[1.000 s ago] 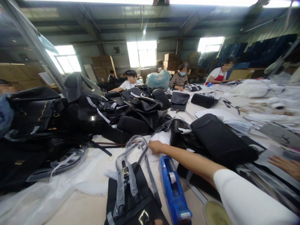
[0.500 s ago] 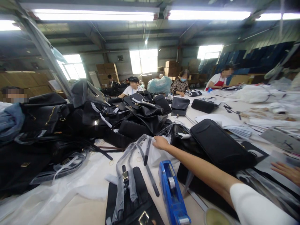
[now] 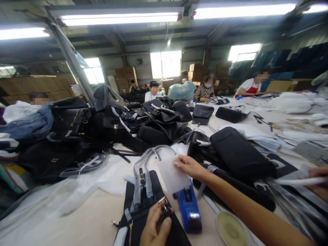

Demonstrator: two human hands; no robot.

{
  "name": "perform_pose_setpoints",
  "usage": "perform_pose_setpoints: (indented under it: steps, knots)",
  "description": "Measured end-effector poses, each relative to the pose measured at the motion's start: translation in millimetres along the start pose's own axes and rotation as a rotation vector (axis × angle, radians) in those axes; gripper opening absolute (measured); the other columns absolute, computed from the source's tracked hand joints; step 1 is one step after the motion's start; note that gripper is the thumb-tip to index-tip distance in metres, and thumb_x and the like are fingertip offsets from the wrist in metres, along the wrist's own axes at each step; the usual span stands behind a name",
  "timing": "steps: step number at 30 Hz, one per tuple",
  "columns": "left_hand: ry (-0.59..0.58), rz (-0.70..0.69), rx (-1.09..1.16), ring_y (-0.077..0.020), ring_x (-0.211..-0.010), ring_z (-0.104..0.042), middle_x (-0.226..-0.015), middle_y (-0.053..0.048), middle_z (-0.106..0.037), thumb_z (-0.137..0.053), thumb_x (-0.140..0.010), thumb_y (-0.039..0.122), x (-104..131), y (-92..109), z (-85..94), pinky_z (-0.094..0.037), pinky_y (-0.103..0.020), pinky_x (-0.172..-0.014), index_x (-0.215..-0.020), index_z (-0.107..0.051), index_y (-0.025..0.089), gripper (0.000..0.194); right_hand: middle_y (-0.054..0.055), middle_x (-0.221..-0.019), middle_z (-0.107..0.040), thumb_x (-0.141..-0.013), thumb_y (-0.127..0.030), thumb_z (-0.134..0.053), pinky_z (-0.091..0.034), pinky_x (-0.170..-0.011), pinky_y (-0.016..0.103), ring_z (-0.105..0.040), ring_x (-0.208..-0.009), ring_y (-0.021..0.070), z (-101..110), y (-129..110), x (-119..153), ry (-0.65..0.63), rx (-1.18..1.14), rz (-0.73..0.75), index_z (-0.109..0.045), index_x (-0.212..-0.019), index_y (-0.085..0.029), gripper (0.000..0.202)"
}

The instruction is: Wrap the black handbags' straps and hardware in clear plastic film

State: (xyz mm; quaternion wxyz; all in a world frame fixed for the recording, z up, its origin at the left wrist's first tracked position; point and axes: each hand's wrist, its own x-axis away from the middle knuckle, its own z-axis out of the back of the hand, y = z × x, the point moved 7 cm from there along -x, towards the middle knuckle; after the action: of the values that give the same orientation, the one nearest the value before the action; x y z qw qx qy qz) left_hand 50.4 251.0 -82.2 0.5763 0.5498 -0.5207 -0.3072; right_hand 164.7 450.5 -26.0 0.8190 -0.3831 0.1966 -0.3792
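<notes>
The left hand (image 3: 153, 230), at six o'clock, has come into fuller view, thumb and fingers closed on a shiny gold metal buckle (image 3: 162, 201) over a flat black bag (image 3: 155, 181). The right hand (image 3: 192, 167), at one o'clock from it, now pinches a translucent white sheet (image 3: 172, 177) overlapping a blue tape dispenser (image 3: 188, 205) on the cream surface (image 3: 87, 218).

Stacked cardboard boxes (image 3: 125, 78) beside a bright window (image 3: 166, 64), tube lights (image 3: 120, 19) overhead

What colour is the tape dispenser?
The tape dispenser is blue, best seen in the head view.
</notes>
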Motion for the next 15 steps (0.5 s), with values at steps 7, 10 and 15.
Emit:
perform_pose_setpoints:
  steps: [7, 10, 15]
  knots:
    - [0.101, -0.131, -0.245, -0.0297, -0.141, -0.025, -0.158, -0.003, -0.014, -0.062, -0.081, 0.033, 22, 20, -0.9, -0.022, -0.040, -0.115, -0.111, -0.067, 0.020, 0.033, 0.006, -0.079, -0.064, -0.093, -0.037, -0.042, -0.043, -0.059, 0.027, -0.060, -0.068, 0.0190, -49, -30, 80, 0.085, -0.110, 0.010, -0.055, -0.104, -0.015, 0.028]
    - [0.083, -0.109, -0.040, -0.0281, -0.140, -0.028, -0.152, -0.007, -0.032, -0.066, -0.078, 0.031, 28, 18, -3.6, -0.024, -0.035, -0.114, -0.107, -0.069, 0.017, 0.032, 0.008, -0.080, -0.065, -0.095, -0.030, -0.037, -0.043, -0.064, 0.031, -0.062, -0.070, 0.0227, -43, -42, 105, 0.325, 0.262, 0.013, -0.050, -0.118, -0.016, 0.030]
    - [-0.018, -0.021, 0.398, -0.0286, -0.126, -0.049, -0.122, -0.011, -0.065, -0.078, -0.069, 0.030, 36, 4, -11.2, -0.036, -0.037, -0.107, -0.103, -0.070, 0.017, 0.037, 0.007, -0.098, -0.065, -0.095, -0.022, -0.036, -0.046, -0.077, 0.028, -0.061, -0.089, 0.0191, -72, -70, 127, -0.018, -0.013, 0.299, -0.057, -0.109, -0.018, 0.025]
